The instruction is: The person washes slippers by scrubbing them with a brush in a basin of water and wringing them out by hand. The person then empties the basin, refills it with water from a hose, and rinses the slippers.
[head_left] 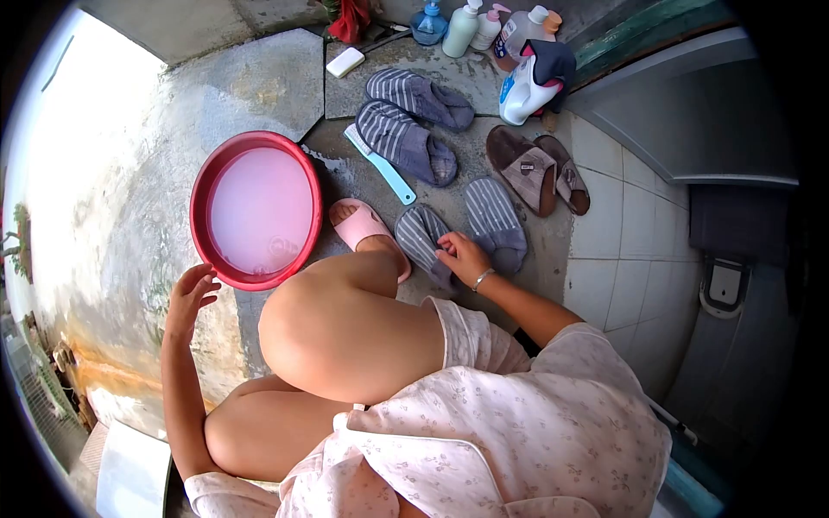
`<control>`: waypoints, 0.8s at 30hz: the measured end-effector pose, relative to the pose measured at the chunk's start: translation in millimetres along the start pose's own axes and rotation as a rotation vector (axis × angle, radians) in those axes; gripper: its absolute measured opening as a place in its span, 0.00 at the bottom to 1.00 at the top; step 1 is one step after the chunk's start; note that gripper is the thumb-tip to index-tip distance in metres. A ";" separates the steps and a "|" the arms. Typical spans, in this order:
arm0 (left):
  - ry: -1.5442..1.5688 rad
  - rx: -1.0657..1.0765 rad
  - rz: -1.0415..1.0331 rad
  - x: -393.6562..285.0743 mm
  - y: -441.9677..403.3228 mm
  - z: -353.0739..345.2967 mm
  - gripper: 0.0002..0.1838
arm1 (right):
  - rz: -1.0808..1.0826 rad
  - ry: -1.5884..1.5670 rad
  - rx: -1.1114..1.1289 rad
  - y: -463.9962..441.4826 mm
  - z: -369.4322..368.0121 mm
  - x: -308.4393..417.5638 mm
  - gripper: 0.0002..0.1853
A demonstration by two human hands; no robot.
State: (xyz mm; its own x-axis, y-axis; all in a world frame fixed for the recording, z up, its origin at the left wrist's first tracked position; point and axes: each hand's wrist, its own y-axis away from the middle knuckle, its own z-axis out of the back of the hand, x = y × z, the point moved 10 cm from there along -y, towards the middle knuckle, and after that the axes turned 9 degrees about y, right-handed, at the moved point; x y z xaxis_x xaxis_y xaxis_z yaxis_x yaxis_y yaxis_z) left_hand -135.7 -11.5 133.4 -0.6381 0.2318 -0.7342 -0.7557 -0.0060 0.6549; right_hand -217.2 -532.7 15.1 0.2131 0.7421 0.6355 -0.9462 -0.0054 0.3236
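My right hand (462, 257) reaches to a grey striped slipper (423, 237), its fingers closed at the slipper's edge. The matching slipper (495, 216) lies just to the right. My left hand (190, 300) hangs empty near the lower left rim of a red basin (197, 203), fingers apart. Pinkish, cloudy liquid (262, 203) fills the basin. A blue-handled brush (384, 168) rests on the ground beside another pair of striped slippers (406, 142), which lie above it.
Brown slippers (525, 168) lie at the right, near white tiles (596, 233). Along the back stand a green bottle (461, 30), a white detergent jug (522, 91) and other bottles. A white soap bar (345, 62) lies at the back. My foot wears a pink slipper (363, 224).
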 end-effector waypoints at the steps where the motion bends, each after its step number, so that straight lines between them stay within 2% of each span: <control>1: 0.021 -0.028 0.002 3.4 -0.1 7.2 0.21 | 0.020 0.010 0.010 -9.4 1.2 8.7 0.12; 4: 0.078 -0.081 -0.008 20.5 -3.3 33.0 0.23 | 0.152 0.006 -0.030 -55.4 7.2 56.8 0.10; 8: 0.104 -0.142 0.085 58.6 -17.2 69.4 0.22 | 0.329 0.036 0.080 -129.5 -6.7 132.9 0.10; 11: 0.095 -0.173 0.044 80.0 -32.6 86.5 0.23 | 0.453 0.158 0.160 -178.6 -27.6 194.0 0.12; 13: 0.095 -0.217 0.085 112.7 -44.9 93.2 0.25 | 0.475 0.248 0.174 -211.8 -50.2 219.0 0.16; 14: 0.072 -0.242 0.118 133.1 -50.5 94.2 0.27 | 0.415 0.288 0.163 -229.4 -62.7 219.8 0.19; 16: 0.107 -0.283 0.162 180.4 -68.8 85.7 0.37 | 0.351 0.367 0.144 -257.8 -86.8 229.1 0.29; 18: 0.071 -0.304 0.159 202.8 -81.6 64.9 0.43 | 0.246 0.331 0.217 -287.3 -117.8 216.2 0.35; 19: 0.119 -0.259 0.133 198.3 -83.7 50.5 0.40 | 0.367 0.317 0.166 -309.4 -135.3 198.8 0.34; 20: 0.134 -0.269 0.033 194.9 -89.5 41.9 0.37 | 0.354 0.258 0.201 -311.3 -139.1 206.2 0.33; 23: 0.261 -0.522 -0.034 213.9 -102.8 40.2 0.28 | 0.279 0.076 0.272 -315.5 -147.2 211.9 0.23; 24: 0.412 -0.539 -0.046 230.8 -113.8 37.2 0.26 | 0.209 -0.129 0.282 -328.9 -156.6 196.3 0.20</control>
State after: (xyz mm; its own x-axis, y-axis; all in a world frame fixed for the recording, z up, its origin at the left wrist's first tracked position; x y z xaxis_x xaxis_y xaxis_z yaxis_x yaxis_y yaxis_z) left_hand -191.5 78.9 -103.9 -0.5271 -0.1458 -0.8372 -0.6827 -0.5141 0.5193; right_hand 97.7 -280.4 -76.3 0.0679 0.6152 0.7854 -0.8722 -0.3457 0.3461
